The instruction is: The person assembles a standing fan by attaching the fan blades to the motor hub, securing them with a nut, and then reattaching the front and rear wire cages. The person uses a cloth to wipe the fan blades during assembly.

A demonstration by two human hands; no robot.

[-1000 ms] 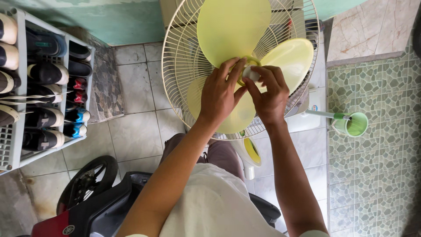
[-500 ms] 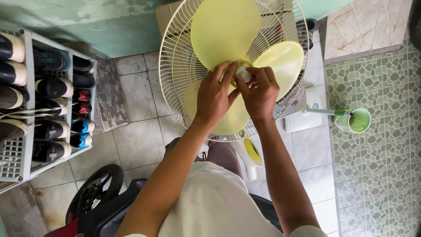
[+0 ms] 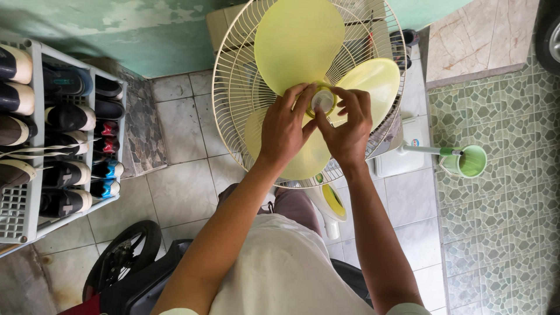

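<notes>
A cream wire fan guard (image 3: pixel 233 87) fills the far middle of the scene, with the yellow-green fan blades (image 3: pixel 297 44) resting inside it. Both hands meet at the blades' centre. The left hand (image 3: pixel 286 128) and right hand (image 3: pixel 350 131) pinch the small round hub cap (image 3: pixel 322 100) between their fingertips, the cap sitting just beyond the knuckles, between the thumbs and forefingers.

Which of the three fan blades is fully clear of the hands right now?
The top blade. It stands wholly above the left hand and right hand; the right blade is clipped by the right hand, the lower blade mostly covered.
</notes>
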